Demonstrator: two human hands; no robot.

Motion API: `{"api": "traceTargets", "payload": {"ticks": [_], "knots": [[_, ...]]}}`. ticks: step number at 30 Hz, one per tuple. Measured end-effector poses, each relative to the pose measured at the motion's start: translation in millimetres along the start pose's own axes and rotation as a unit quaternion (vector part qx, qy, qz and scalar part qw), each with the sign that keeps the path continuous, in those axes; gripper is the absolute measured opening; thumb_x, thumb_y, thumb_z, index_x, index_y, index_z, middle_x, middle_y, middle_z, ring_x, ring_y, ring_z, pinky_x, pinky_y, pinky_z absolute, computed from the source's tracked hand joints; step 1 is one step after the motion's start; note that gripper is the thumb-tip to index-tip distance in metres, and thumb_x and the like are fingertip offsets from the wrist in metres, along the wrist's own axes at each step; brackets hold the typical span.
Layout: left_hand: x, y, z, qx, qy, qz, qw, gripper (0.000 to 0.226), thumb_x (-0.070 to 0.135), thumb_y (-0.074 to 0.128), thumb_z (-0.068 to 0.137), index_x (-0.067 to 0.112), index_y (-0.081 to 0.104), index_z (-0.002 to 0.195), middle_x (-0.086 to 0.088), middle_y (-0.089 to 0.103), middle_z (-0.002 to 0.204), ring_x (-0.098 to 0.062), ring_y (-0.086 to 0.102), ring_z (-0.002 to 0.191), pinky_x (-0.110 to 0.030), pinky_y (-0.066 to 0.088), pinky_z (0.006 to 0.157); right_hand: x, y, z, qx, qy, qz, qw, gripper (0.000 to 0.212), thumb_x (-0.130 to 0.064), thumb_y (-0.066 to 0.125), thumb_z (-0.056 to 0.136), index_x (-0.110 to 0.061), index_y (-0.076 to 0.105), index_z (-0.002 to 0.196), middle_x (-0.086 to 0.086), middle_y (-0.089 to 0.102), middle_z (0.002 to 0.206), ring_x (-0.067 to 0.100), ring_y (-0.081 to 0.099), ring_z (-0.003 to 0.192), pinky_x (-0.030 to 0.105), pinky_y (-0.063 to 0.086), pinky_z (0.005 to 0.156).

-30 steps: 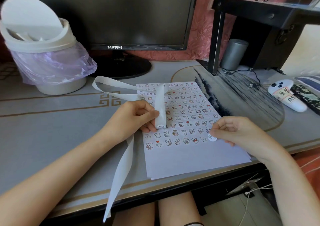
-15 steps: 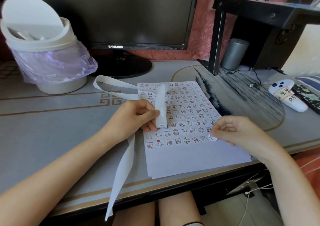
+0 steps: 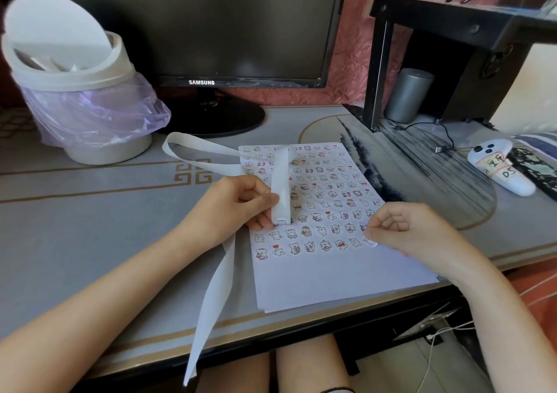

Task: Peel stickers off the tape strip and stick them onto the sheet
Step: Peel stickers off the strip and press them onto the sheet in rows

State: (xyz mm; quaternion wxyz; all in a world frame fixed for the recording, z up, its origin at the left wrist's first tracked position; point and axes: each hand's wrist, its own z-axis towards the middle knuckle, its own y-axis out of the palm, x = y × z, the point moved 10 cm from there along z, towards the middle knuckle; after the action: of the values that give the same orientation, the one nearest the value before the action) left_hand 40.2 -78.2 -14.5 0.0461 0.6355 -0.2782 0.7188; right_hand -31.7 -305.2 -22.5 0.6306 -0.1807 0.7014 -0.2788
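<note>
A white sheet (image 3: 331,275) lies on the desk, its upper part covered with rows of small cartoon stickers. My left hand (image 3: 241,202) grips a folded bend of the long white tape strip (image 3: 280,181) over the sheet's left side, with a sticker showing at the fold. The strip loops toward the bin, and its loose tail (image 3: 214,296) hangs over the desk's front edge. My right hand (image 3: 404,230) has curled fingers and pinches a round white sticker (image 3: 370,242) down at the right end of the lowest sticker row.
A white swing-lid bin (image 3: 75,97) with a purple liner stands at the back left. A Samsung monitor (image 3: 241,28) sits behind the sheet. A black shelf (image 3: 452,31), a grey cylinder (image 3: 408,94) and a white controller (image 3: 500,169) are at the right.
Almost nothing has moved. My right hand stays on the round sticker at the sheet's right edge, and my left hand keeps its hold on the strip.
</note>
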Motion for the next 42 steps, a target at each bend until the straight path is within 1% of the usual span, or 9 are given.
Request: {"api": "traceTargets", "payload": {"ticks": [3,7,10,14,19,24,30,35,42], "knots": [[-0.2,0.0,0.0,-0.001,0.001,0.004,1.0,0.016,0.013,0.059,0.091,-0.001,0.063,0.085,-0.004,0.072,0.067,-0.015,0.07,0.062,-0.022,0.057,0.061,-0.3,0.6,0.7,0.006,-0.008,-0.003,1.0,0.013,-0.008,0.075,0.077,-0.015,0.067,0.07,-0.011,0.059,0.053,0.0,0.047,0.051,0.006,0.034,0.045],[-0.8,0.8,0.1,-0.004,0.002,0.006,1.0,0.016,0.014,0.06,0.091,0.001,0.064,0.083,-0.002,0.072,0.065,-0.015,0.07,0.062,-0.02,0.056,0.061,0.7,-3.8,-0.6,0.028,-0.026,-0.023,0.999,0.012,-0.015,0.079,0.072,-0.019,0.069,0.067,-0.007,0.056,0.057,0.007,0.042,0.053,0.018,0.035,0.052],[-1.0,1.2,0.3,-0.005,0.003,0.011,1.0,0.016,0.014,0.06,0.091,0.001,0.064,0.083,-0.002,0.071,0.065,-0.015,0.07,0.062,-0.019,0.056,0.06,3.4,-7.4,-2.1,0.044,-0.038,-0.015,0.998,0.013,-0.018,0.081,0.07,-0.022,0.069,0.066,-0.011,0.048,0.054,0.007,0.035,0.05,0.018,0.029,0.05],[-1.6,1.5,0.6,-0.007,0.002,0.013,1.0,0.016,0.014,0.06,0.091,0.001,0.064,0.083,-0.001,0.071,0.064,-0.014,0.07,0.062,-0.019,0.056,0.06,7.2,-7.4,-2.3,0.047,-0.032,0.016,0.998,0.017,-0.016,0.08,0.071,-0.021,0.065,0.077,-0.001,0.051,0.065,0.014,0.039,0.056,0.028,0.034,0.058],[-1.8,1.3,1.2,-0.005,0.004,0.014,1.0,0.016,0.014,0.06,0.091,0.002,0.063,0.081,-0.002,0.071,0.064,-0.017,0.071,0.064,-0.02,0.056,0.06,8.0,-6.2,-2.3,0.033,-0.039,-0.005,0.999,0.012,-0.01,0.073,0.079,-0.019,0.066,0.077,0.003,0.054,0.07,0.013,0.042,0.06,0.024,0.038,0.061],[-2.4,0.9,1.4,-0.004,0.003,0.012,1.0,0.017,0.015,0.059,0.091,0.0,0.063,0.084,-0.004,0.072,0.067,-0.017,0.071,0.064,-0.022,0.057,0.062,9.9,-5.2,-2.0,0.032,-0.032,0.005,0.999,0.01,-0.019,0.076,0.077,-0.02,0.067,0.079,-0.001,0.055,0.071,0.01,0.041,0.058,0.024,0.037,0.06],[-2.9,0.4,1.1,-0.003,0.001,0.01,1.0,0.018,0.015,0.058,0.092,-0.001,0.062,0.085,-0.004,0.072,0.067,-0.019,0.071,0.065,-0.023,0.057,0.062,12.4,-5.5,-1.9,0.007,-0.037,-0.003,0.999,0.011,-0.013,0.074,0.078,-0.02,0.066,0.081,-0.001,0.055,0.071,0.007,0.044,0.058,0.013,0.039,0.058],[-2.3,0.8,0.9,-0.003,0.001,0.01,1.0,0.018,0.015,0.058,0.092,-0.002,0.062,0.086,-0.005,0.072,0.068,-0.018,0.071,0.064,-0.023,0.058,0.063,14.2,-6.3,-0.1,0.028,-0.03,0.02,0.999,0.009,-0.017,0.075,0.077,-0.019,0.066,0.079,0.001,0.057,0.071,0.011,0.044,0.061,0.026,0.039,0.063],[-2.5,0.9,1.3,-0.002,0.0,0.007,1.0,0.016,0.014,0.058,0.092,0.0,0.063,0.085,-0.003,0.071,0.066,-0.016,0.071,0.063,-0.022,0.057,0.062,14.6,-8.6,0.9,0.066,-0.035,-0.006,0.997,0.014,-0.013,0.073,0.079,-0.022,0.064,0.075,-0.005,0.053,0.064,0.006,0.039,0.053,0.026,0.038,0.059]]}}
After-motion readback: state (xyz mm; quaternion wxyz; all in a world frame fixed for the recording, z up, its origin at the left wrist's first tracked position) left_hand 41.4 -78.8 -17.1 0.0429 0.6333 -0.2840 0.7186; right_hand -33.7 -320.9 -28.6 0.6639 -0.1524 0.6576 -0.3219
